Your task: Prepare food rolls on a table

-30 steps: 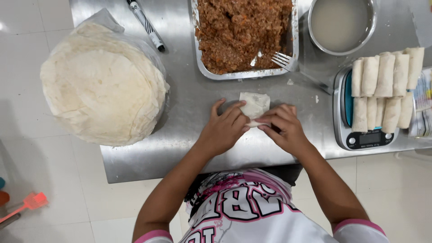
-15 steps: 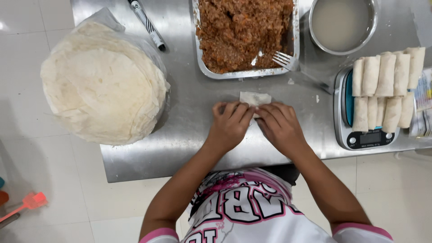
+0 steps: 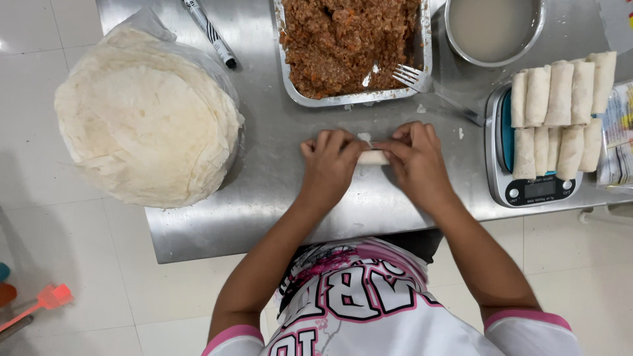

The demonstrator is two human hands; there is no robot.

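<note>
My left hand (image 3: pixel 330 165) and my right hand (image 3: pixel 417 161) press side by side on a small pale wrapper roll (image 3: pixel 372 157) lying on the steel table (image 3: pixel 277 198). Only the roll's middle shows between my fingers; its ends are hidden under both hands. A foil tray of brown minced filling (image 3: pixel 349 43) sits just beyond the hands, with a fork (image 3: pixel 412 78) resting at its near right corner.
A tall stack of round thin wrappers (image 3: pixel 148 115) on plastic fills the table's left end. A metal bowl of pale liquid (image 3: pixel 493 28) stands at the back right. Several finished rolls (image 3: pixel 560 112) lie on a digital scale (image 3: pixel 527 188). A marker pen (image 3: pixel 210 31) lies at the back.
The open flap of wrapper seen beyond my fingers has been rolled up. Both hands slid forward over it and now cover a tight roll.
</note>
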